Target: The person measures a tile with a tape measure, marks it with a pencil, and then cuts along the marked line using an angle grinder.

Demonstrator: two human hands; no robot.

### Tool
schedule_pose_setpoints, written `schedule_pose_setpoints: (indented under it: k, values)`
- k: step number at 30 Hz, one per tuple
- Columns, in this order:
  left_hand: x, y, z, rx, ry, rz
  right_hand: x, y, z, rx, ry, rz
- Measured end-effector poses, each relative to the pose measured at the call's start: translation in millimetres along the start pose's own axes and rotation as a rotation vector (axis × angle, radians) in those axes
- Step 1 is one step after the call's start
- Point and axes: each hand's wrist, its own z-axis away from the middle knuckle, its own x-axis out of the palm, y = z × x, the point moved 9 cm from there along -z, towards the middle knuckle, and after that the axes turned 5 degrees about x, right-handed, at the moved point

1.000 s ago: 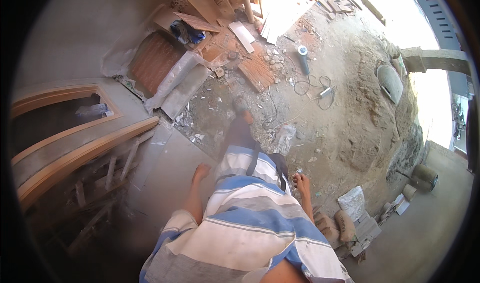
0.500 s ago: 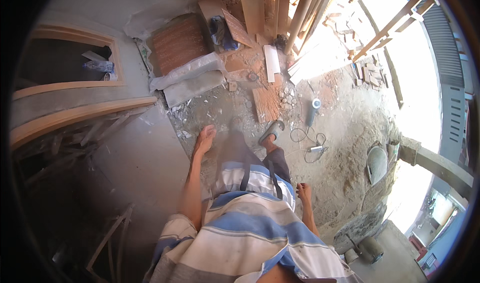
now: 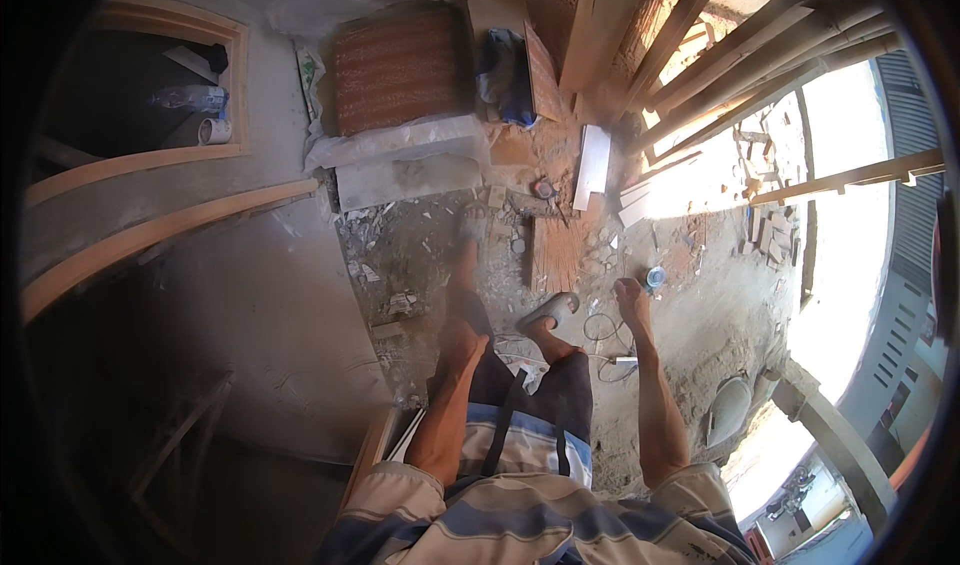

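My right hand is over the dusty floor, fingers curled, right beside the round head of a blue angle grinder. My hand and forearm hide most of the grinder's body, so whether I touch it is unclear. A cord loops on the floor below, running by a small white box. My left hand is at my left knee; its fingers are blurred and do not show clearly. My right foot wears a grey sandal.
A reddish board lies ahead of my feet, with a white strip beyond. Rubble and tile chips litter the floor. Timber poles lean at upper right. At left is a wooden window frame; a metal pan lies right.
My right hand has reached forward from my side to the grinder. My left hand has drawn back to my left knee. The view has shifted, and my left leg is now farther forward.
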Motion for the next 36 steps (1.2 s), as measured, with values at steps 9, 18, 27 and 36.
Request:
schedule_pose_setpoints:
  k: [9,18,27,36]
  values:
    - [-21,-3,-81,-0.091,0.122,-0.24,105,-330,-301,-0.204,0.19,-0.043]
    - [-43,-10,-104,-0.16,0.058,-0.316,149,-388,-470,-0.099,0.277,0.347]
    - [-50,-18,-113,-0.176,0.033,-0.304,122,-374,-460,-0.209,0.285,0.251]
    - [-60,-14,-111,-0.052,0.19,-0.316,25,-331,-401,-0.127,0.178,0.207]
